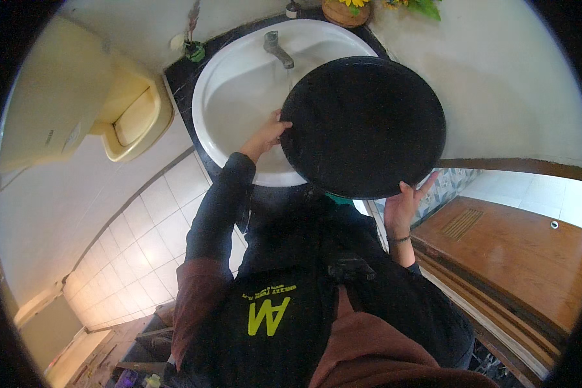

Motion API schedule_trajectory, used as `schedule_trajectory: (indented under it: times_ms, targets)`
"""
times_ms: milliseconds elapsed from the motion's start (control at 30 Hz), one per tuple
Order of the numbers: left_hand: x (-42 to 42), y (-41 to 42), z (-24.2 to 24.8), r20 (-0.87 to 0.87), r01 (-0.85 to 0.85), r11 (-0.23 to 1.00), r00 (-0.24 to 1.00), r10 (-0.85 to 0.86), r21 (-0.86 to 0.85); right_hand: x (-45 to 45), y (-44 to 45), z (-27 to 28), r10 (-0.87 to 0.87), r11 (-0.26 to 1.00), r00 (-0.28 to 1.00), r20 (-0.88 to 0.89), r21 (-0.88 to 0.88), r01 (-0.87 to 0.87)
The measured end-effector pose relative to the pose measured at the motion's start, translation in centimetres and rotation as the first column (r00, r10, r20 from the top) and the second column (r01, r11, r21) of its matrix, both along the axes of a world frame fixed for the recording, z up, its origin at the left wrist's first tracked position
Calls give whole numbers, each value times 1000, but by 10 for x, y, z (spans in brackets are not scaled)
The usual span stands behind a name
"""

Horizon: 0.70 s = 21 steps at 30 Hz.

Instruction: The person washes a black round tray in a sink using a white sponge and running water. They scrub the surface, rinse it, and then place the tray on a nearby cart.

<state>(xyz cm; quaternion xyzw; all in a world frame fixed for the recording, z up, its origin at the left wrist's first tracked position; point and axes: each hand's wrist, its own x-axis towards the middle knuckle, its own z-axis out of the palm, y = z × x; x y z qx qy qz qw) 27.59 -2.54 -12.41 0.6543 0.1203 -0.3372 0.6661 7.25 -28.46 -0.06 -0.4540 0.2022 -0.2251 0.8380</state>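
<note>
A large round black tray (363, 128) is held over the right part of a white washbasin (223, 121). My left hand (269, 133) grips its left edge, the thumb on top and the fingers mostly hidden behind the rim. At the lower right edge, my right hand (407, 203) supports the tray with the thumb on the rim and the fingers spread outward. A thin stream of water falls from the metal tap (277, 48) beside the tray's upper left edge. The tray hides much of the basin's right side.
The basin sits in a black countertop (182, 80). Behind it stand a small green pot (194, 51), a dark bottle (293, 8) and a wooden flowerpot (347, 13). A cream hand dryer (138, 114) hangs at left. A brown wooden door (509, 257) stands at right.
</note>
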Motion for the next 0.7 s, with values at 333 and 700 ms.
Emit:
schedule_trajectory:
  times_ms: [333,700]
  targets:
    - [36,-12,-17,-230,-393,818,918,323,-421,0,16,-29,149,988,987,-58,53,-146]
    - [85,-2,-43,-96,-356,755,926,366,-551,10,14,-49,325,942,932,-163,147,-303]
